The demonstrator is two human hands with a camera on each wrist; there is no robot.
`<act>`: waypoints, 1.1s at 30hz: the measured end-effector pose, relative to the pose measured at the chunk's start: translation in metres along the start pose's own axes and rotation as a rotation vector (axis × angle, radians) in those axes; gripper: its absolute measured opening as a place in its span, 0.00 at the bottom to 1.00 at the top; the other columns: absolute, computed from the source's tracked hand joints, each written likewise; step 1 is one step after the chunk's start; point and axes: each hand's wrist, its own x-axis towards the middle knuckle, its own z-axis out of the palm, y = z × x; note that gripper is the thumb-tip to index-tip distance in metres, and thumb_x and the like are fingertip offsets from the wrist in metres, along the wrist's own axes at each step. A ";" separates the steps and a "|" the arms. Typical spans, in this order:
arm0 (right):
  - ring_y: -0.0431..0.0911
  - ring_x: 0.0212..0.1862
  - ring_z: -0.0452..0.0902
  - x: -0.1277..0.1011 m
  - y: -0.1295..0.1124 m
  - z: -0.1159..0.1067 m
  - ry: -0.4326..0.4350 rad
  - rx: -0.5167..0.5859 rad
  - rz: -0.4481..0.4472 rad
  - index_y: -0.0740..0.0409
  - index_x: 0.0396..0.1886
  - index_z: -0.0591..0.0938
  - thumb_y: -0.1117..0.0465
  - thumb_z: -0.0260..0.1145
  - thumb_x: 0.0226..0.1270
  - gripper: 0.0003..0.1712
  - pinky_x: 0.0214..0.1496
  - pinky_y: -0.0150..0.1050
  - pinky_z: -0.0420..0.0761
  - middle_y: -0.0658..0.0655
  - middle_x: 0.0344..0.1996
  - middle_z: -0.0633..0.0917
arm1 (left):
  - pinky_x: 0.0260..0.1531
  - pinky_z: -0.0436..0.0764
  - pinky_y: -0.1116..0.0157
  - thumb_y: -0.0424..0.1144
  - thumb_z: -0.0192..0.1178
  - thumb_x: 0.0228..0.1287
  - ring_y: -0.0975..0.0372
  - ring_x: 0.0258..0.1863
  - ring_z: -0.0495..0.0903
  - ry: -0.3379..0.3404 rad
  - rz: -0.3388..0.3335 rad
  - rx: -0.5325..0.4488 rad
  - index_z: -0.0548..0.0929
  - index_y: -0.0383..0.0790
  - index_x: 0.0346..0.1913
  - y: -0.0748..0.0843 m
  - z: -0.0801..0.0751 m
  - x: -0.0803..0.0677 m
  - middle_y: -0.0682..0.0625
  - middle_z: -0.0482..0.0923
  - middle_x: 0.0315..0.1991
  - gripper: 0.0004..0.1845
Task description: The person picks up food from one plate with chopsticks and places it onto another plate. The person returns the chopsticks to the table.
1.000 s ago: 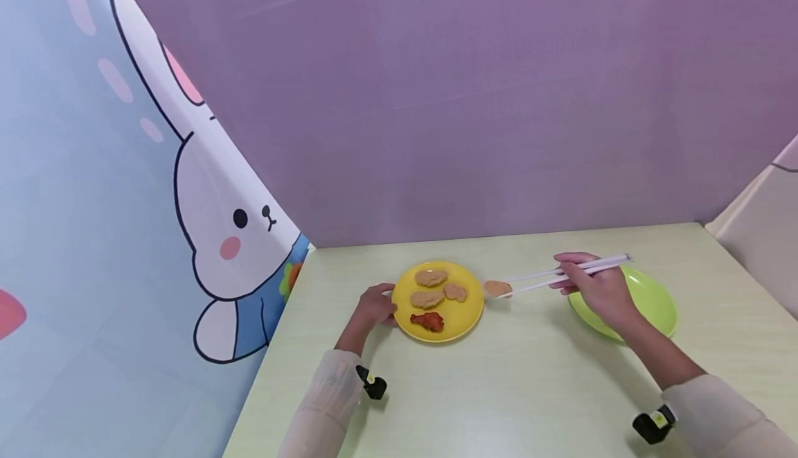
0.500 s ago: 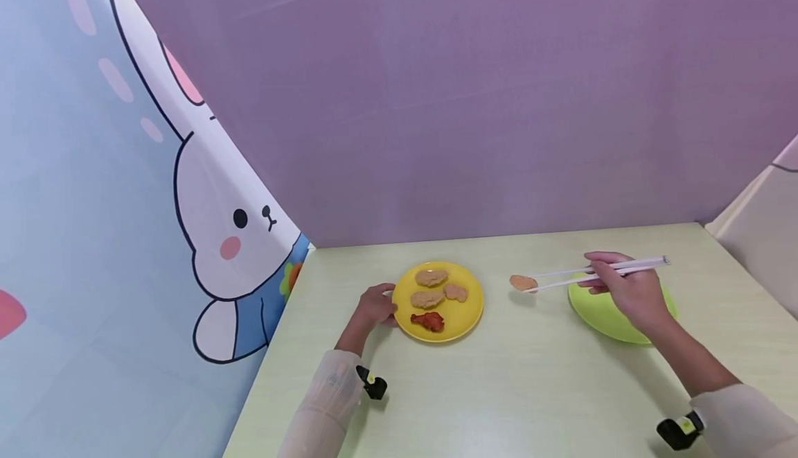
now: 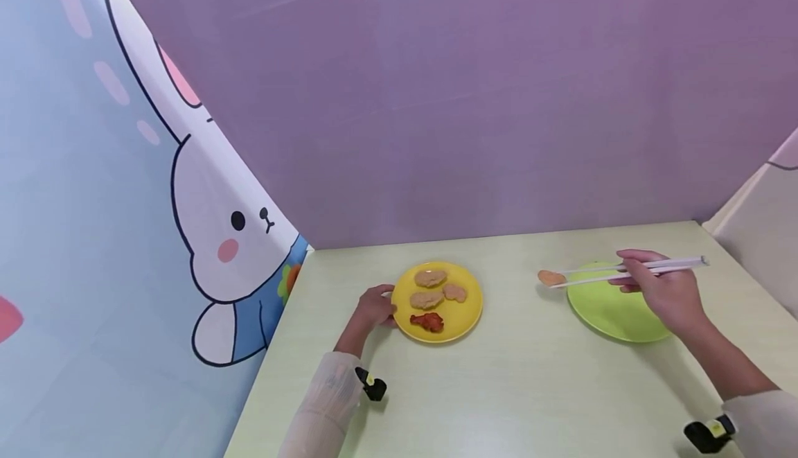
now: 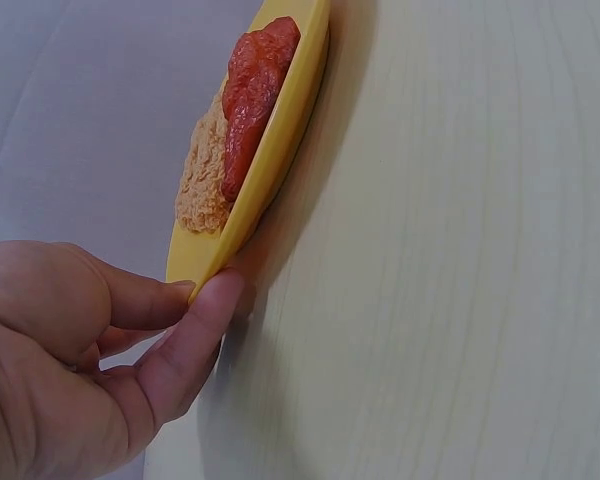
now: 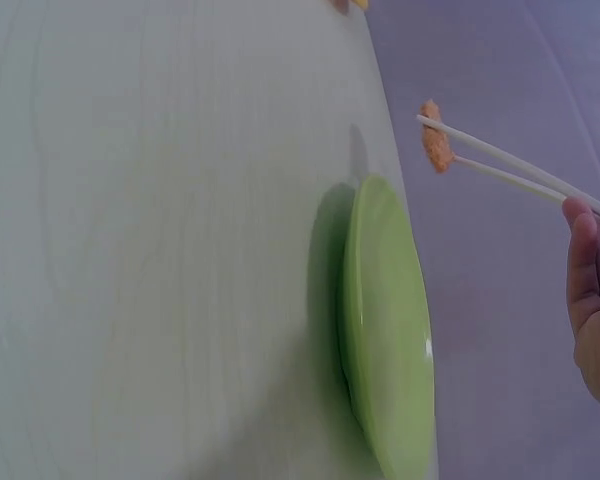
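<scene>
Head view: our right hand (image 3: 670, 296) grips the chopsticks (image 3: 623, 272), and their tips pinch a small breaded nugget (image 3: 551, 278) in the air, just off the near-left rim of the green plate (image 3: 614, 316). We judge it light, rough-crusted and fairly stiff, but a tip pinch could let it swivel, so a hold across its middle looks safest. It sits well out from our fingers (image 5: 583, 262). Our left hand (image 3: 373, 307) pinches the yellow plate (image 3: 467, 310) by its rim.
</scene>
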 end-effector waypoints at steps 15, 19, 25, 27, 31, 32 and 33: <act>0.37 0.28 0.89 -0.004 -0.002 -0.031 0.067 -0.055 0.031 0.42 0.43 0.89 0.70 0.59 0.74 0.18 0.27 0.31 0.86 0.41 0.31 0.91 | 0.27 0.86 0.69 0.29 0.63 0.64 0.63 0.27 0.85 -0.002 -0.001 0.031 0.77 0.43 0.69 0.006 -0.002 -0.005 0.41 0.84 0.49 0.29; 0.37 0.28 0.89 -0.006 0.000 -0.036 0.082 -0.050 0.035 0.43 0.43 0.89 0.69 0.60 0.74 0.17 0.27 0.31 0.86 0.41 0.31 0.92 | 0.28 0.86 0.69 0.29 0.63 0.64 0.63 0.27 0.85 -0.002 -0.005 0.032 0.77 0.43 0.69 0.006 -0.002 -0.006 0.40 0.83 0.50 0.29; 0.37 0.28 0.89 -0.008 0.005 -0.043 0.080 -0.042 0.027 0.44 0.43 0.89 0.70 0.60 0.74 0.17 0.27 0.30 0.85 0.42 0.30 0.91 | 0.27 0.86 0.69 0.30 0.62 0.64 0.64 0.26 0.84 -0.002 -0.007 0.025 0.77 0.44 0.69 0.004 -0.001 -0.005 0.42 0.83 0.48 0.29; 0.38 0.27 0.89 -0.009 0.006 -0.044 0.082 -0.036 0.032 0.44 0.43 0.89 0.70 0.59 0.74 0.18 0.27 0.30 0.85 0.42 0.30 0.92 | 0.26 0.86 0.69 0.30 0.62 0.64 0.64 0.25 0.84 -0.005 -0.006 0.022 0.76 0.44 0.69 0.004 -0.001 -0.004 0.42 0.83 0.47 0.29; 0.37 0.27 0.89 -0.011 0.009 -0.047 0.087 -0.017 0.043 0.44 0.42 0.89 0.70 0.59 0.74 0.18 0.27 0.29 0.85 0.43 0.30 0.91 | 0.26 0.86 0.69 0.29 0.62 0.65 0.64 0.24 0.84 -0.014 -0.013 0.012 0.76 0.44 0.69 0.002 -0.001 -0.002 0.42 0.83 0.47 0.29; 0.37 0.27 0.89 -0.012 0.009 -0.048 0.090 -0.013 0.043 0.44 0.42 0.89 0.70 0.59 0.74 0.18 0.27 0.29 0.85 0.43 0.29 0.91 | 0.26 0.86 0.69 0.29 0.62 0.65 0.64 0.25 0.84 -0.016 -0.015 0.006 0.76 0.44 0.69 0.002 -0.001 -0.001 0.42 0.83 0.47 0.29; 0.37 0.27 0.89 -0.012 0.009 -0.048 0.093 -0.018 0.043 0.43 0.42 0.89 0.70 0.59 0.74 0.18 0.27 0.29 0.85 0.43 0.29 0.91 | 0.26 0.86 0.69 0.29 0.62 0.65 0.64 0.25 0.84 -0.017 -0.016 0.002 0.76 0.44 0.69 0.002 -0.001 -0.001 0.42 0.83 0.47 0.29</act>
